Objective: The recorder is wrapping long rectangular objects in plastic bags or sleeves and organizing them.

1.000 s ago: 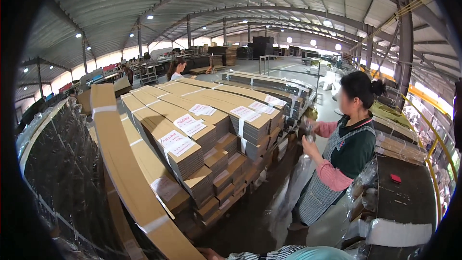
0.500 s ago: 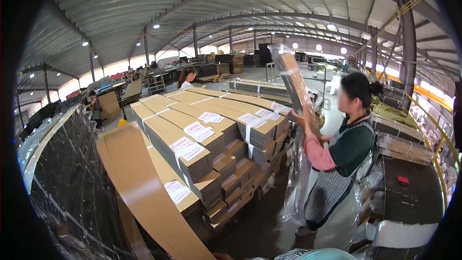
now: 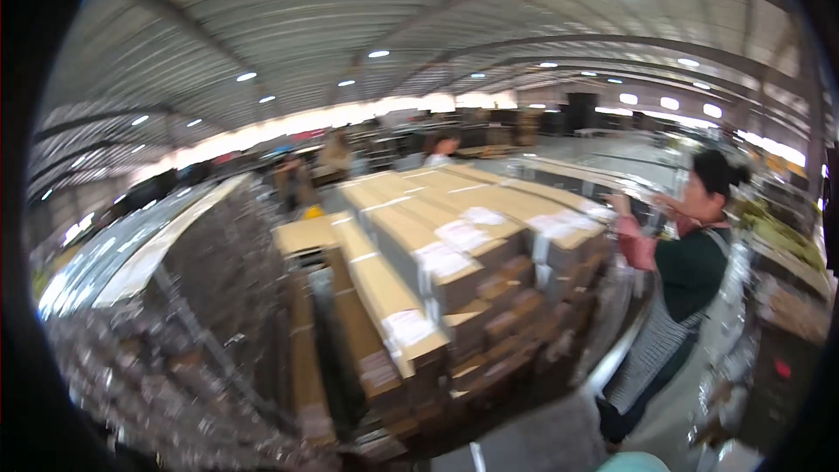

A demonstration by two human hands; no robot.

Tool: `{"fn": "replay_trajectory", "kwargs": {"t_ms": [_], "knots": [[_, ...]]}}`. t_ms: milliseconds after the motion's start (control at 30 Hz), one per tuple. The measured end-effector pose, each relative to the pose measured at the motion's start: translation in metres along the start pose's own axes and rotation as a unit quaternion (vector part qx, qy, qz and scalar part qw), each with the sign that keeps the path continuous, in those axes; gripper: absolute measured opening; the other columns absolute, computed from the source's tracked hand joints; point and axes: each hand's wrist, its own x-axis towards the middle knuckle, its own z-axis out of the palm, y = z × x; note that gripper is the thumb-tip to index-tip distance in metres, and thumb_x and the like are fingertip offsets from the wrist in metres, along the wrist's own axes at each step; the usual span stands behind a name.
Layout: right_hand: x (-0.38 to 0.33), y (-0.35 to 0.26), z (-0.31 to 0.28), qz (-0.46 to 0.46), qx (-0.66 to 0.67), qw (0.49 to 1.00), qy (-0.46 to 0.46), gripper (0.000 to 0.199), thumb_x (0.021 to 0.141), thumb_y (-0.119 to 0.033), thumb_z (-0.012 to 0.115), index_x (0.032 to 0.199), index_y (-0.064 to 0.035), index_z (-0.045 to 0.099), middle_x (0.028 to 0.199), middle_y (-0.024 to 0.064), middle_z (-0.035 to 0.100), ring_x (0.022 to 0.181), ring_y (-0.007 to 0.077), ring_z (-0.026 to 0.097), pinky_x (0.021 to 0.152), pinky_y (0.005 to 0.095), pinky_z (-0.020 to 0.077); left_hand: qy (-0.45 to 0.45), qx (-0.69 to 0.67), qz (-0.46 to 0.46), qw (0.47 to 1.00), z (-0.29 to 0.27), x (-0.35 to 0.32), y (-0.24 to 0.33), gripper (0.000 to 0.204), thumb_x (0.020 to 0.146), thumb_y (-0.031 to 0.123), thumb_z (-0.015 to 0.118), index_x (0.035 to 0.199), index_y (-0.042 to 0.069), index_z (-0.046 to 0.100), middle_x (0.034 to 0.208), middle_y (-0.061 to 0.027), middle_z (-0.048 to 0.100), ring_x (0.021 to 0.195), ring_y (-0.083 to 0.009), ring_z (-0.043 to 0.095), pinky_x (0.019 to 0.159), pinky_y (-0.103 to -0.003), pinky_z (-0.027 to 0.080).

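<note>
Warehouse roof (image 3: 393, 0) over strapped boards (image 3: 433, 210).
Blurred grey panel (image 3: 533, 437) at five o'clock, perhaps mid-handling, wants steadying; own hands unseen, grip cannot be told.

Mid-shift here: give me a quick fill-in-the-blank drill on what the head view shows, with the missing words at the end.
1. The flat panel at the picture's lower edge is ____ in colour.
2. The co-worker in the checked apron stands to the ____ of the stacked bundles.
3. The paper labels on those bundles are mainly ____.
4. That co-worker's sleeves are ____.

Missing words: grey; right; white; pink.
</note>
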Motion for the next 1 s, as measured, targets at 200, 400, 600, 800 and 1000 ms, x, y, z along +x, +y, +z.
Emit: {"fn": "replay_trajectory", "kwargs": {"t_ms": [200, 400, 600, 800, 1000], "knots": [[-0.008, 0.001, 0.040, -0.023, -0.149, 0.982, -0.115, 0.036, 0.094, -0.031, 0.059, 0.117, -0.0034, 0.060, 0.113, 0.0151, 0.063, 0.105, 0.0279, 0.060, 0.088, 0.0377, 0.0481, -0.037, -0.101, 0.081, 0.991, 0.004, 0.002, -0.015, 0.038, 0.098, 0.029, 0.052, 0.129, 0.009, 0.060, 0.107, -0.0213, 0.068, 0.094, -0.0367, 0.066, 0.079, -0.044, 0.050], [-0.004, -0.013, 0.018, -0.103, -0.262, 0.955, -0.092, 0.035, 0.093, -0.030, 0.061, 0.113, -0.0022, 0.062, 0.107, 0.0170, 0.066, 0.100, 0.0287, 0.063, 0.084, 0.0372, 0.0499, 0.099, 0.077, 0.135, 0.983, -0.018, -0.042, 0.073, 0.032, 0.096, 0.017, 0.056, 0.122, -0.001, 0.061, 0.097, -0.0180, 0.068, 0.090, -0.0265, 0.066, 0.082, -0.038, 0.052], [-0.017, -0.011, -0.002, -0.166, -0.369, 0.913, -0.050, 0.034, 0.091, -0.029, 0.063, 0.110, -0.0010, 0.064, 0.101, 0.0189, 0.069, 0.095, 0.0295, 0.066, 0.080, 0.0368, 0.0517, 0.043, -0.075, 0.021, 0.996, -0.061, -0.032, 0.080, 0.028, 0.082, 0.012, 0.068, 0.105, -0.005, 0.064, 0.096, -0.0198, 0.070, 0.084, -0.0292, 0.068, 0.073, -0.038, 0.055], [0.013, 0.009, 0.012, -0.086, -0.216, 0.972, -0.028, 0.031, 0.088, -0.018, 0.067, 0.114, -0.0012, 0.063, 0.108, 0.0204, 0.067, 0.103, 0.0345, 0.064, 0.085, 0.0392, 0.0511, 0.072, 0.107, 0.041, 0.991, -0.059, -0.020, 0.044, 0.044, 0.079, 0.008, 0.057, 0.119, -0.010, 0.057, 0.098, -0.0280, 0.066, 0.092, -0.0301, 0.066, 0.081, -0.043, 0.052], [-0.017, -0.008, 0.030, 0.020, -0.372, 0.923, -0.098, 0.027, 0.087, -0.011, 0.066, 0.112, -0.0033, 0.059, 0.105, 0.0246, 0.064, 0.102, 0.0383, 0.063, 0.083, 0.0392, 0.0496, 0.104, -0.072, 0.044, 0.991, -0.090, -0.058, 0.073, 0.047, 0.081, -0.001, 0.047, 0.127, 0.001, 0.056, 0.108, -0.0229, 0.067, 0.101, -0.0311, 0.065, 0.088, -0.040, 0.051]]}}
